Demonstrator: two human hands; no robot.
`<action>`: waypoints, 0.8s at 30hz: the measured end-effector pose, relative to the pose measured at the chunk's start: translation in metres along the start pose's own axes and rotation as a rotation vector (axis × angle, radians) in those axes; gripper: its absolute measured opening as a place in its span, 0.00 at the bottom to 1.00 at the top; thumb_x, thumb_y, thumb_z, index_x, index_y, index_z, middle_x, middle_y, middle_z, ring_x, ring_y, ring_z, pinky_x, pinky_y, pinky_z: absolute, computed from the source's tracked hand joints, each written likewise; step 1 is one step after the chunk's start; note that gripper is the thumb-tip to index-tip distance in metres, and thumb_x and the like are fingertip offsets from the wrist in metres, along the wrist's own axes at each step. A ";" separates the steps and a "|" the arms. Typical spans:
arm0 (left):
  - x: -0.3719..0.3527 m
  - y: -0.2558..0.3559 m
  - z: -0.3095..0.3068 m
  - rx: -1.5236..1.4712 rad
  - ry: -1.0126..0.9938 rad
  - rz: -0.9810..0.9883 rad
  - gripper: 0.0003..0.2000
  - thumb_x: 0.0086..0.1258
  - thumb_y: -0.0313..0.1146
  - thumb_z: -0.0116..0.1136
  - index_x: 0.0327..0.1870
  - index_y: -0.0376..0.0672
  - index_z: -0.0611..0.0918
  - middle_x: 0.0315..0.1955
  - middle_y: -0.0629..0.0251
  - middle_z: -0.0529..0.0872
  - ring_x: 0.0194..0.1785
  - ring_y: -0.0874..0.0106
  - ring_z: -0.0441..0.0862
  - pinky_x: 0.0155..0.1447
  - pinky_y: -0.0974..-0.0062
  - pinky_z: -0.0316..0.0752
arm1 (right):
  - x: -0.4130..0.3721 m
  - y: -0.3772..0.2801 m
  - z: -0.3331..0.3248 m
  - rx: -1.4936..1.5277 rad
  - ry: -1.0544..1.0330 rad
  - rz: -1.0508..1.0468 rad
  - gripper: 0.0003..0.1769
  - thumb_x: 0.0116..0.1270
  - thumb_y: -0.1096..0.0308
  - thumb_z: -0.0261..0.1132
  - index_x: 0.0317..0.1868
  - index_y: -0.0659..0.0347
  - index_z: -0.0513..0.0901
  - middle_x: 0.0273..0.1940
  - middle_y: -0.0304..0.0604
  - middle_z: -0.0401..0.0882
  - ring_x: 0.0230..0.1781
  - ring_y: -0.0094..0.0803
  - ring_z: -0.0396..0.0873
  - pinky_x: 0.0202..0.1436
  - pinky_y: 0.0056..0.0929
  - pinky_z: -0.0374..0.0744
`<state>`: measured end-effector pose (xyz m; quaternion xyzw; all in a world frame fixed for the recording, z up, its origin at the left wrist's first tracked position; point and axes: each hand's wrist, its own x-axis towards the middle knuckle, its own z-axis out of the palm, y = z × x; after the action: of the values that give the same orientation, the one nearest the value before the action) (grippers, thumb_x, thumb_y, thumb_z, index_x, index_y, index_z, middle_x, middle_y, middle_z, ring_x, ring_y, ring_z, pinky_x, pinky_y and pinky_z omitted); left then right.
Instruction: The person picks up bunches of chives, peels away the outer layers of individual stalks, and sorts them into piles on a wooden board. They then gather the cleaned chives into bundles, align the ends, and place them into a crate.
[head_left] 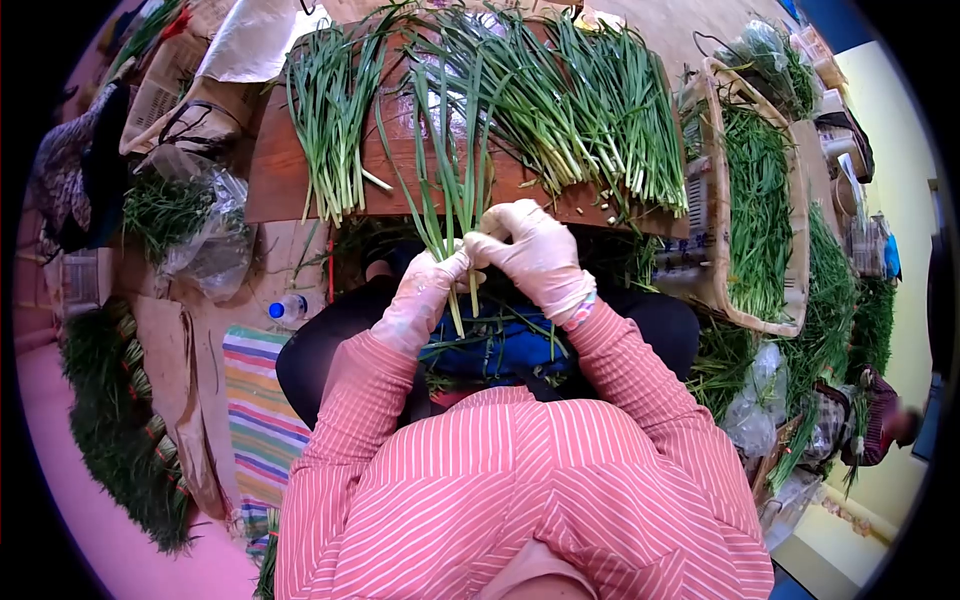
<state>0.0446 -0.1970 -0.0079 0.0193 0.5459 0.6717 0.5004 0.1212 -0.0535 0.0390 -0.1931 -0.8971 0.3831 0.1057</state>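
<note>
The held stalks [452, 215] pointed away from the person, green leaf ends outward over the wooden table [275, 180] and pale cut ends back toward the lap. Their long axis ran roughly fore and aft, the leaves fanning slightly apart toward the tips.

The gloved left hand [425, 290] was clamped on the held stalks near their pale end; the leaves extended beyond its fingers, and the pale ends protruded on the body side, between the two wrists. The gloved right hand [532, 255] was just beside it, its thumb and fingertips drawn together at the right edge of the same stalks. Whether it pinched a stalk could not be determined.

On the table, a smaller pile [335, 120] of similar stalks was observed to the left and a larger pile [590, 115] to the right, pale ends facing the person. A long basket [800, 245] of greens stood right of the table. A capped bottle [289, 309] was noted left of the lap.
</note>
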 end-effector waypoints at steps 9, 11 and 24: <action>-0.009 0.005 0.001 -0.005 -0.059 -0.151 0.15 0.71 0.38 0.54 0.50 0.37 0.78 0.37 0.62 0.82 0.35 0.71 0.82 0.41 0.73 0.79 | 0.035 0.050 -0.012 -0.207 0.419 -0.066 0.09 0.61 0.62 0.63 0.37 0.57 0.80 0.33 0.45 0.79 0.35 0.42 0.79 0.38 0.36 0.78; -0.011 0.005 0.003 0.034 -0.042 -0.166 0.15 0.71 0.38 0.54 0.50 0.37 0.78 0.37 0.63 0.81 0.34 0.72 0.81 0.40 0.74 0.78 | 0.034 0.024 -0.022 -0.166 0.342 -0.199 0.15 0.62 0.62 0.63 0.49 0.57 0.79 0.37 0.45 0.78 0.37 0.40 0.79 0.41 0.35 0.78; -0.041 0.021 -0.006 0.173 -0.068 -0.220 0.09 0.71 0.36 0.49 0.40 0.40 0.77 0.23 0.78 0.70 0.18 0.86 0.58 0.22 0.86 0.52 | 0.027 0.027 -0.060 -0.164 0.277 -0.576 0.05 0.59 0.72 0.64 0.37 0.54 0.83 0.30 0.39 0.81 0.29 0.35 0.81 0.31 0.28 0.79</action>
<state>0.0476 -0.2280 0.0266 0.0250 0.5834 0.5621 0.5857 0.1245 0.0142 0.0614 0.0104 -0.9197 0.2341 0.3149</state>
